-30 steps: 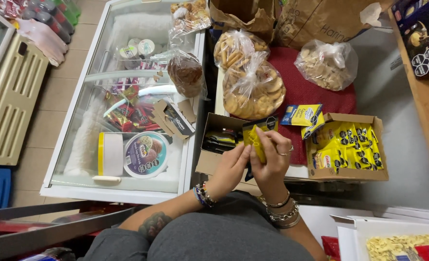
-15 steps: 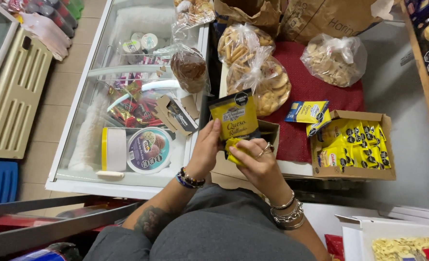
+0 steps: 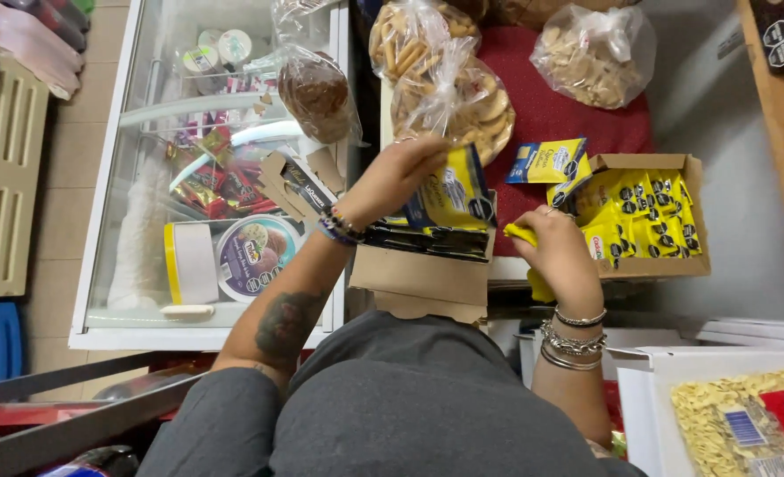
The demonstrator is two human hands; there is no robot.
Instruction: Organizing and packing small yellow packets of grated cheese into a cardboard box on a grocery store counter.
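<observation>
Yellow foil wrapping marks both held items. The left hand (image 3: pixel 392 177) is closed on a flat yellow-and-dark foil snack packet (image 3: pixel 452 190), held upright above the open brown cardboard box of dark packets (image 3: pixel 423 252). The right hand (image 3: pixel 558 252) is closed around a small yellow packet (image 3: pixel 524 235), at 3 o'clock from the left hand and just beside the brown box.

At 3 o'clock from the right hand stands an open cardboard carton filled with yellow packets (image 3: pixel 648 216). A loose yellow-and-blue packet (image 3: pixel 546 161) lies at 12 o'clock on the red cloth (image 3: pixel 551 106). Clear plastic bags of biscuits (image 3: pixel 449 93) sit at 12 o'clock from the left hand. A glass-topped chest freezer (image 3: pixel 207 177) lies at 9 o'clock.
</observation>
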